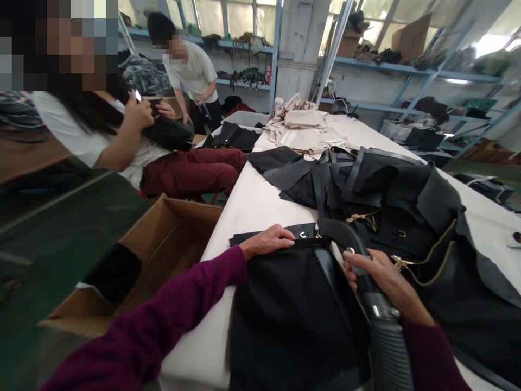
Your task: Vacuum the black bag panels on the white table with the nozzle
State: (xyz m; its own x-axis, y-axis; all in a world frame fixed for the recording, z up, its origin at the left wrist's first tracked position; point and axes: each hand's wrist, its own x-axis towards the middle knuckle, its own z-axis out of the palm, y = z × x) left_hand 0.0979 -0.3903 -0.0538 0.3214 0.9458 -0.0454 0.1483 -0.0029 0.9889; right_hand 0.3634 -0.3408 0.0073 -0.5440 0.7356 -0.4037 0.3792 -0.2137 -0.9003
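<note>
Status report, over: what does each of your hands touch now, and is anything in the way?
Left hand flat on black bag, top edge. Right hand gripping black suction nozzle on grey ribbed hose. Pile of black bags just beyond, right.

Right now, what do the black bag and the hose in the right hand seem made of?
The black bag looks like matte woven fabric: its surface is dull and soft. The small ring on its top band looks like shiny metal. The hose seems ribbed grey plastic, and its nozzle smooth black plastic, by their slight sheen.
</note>
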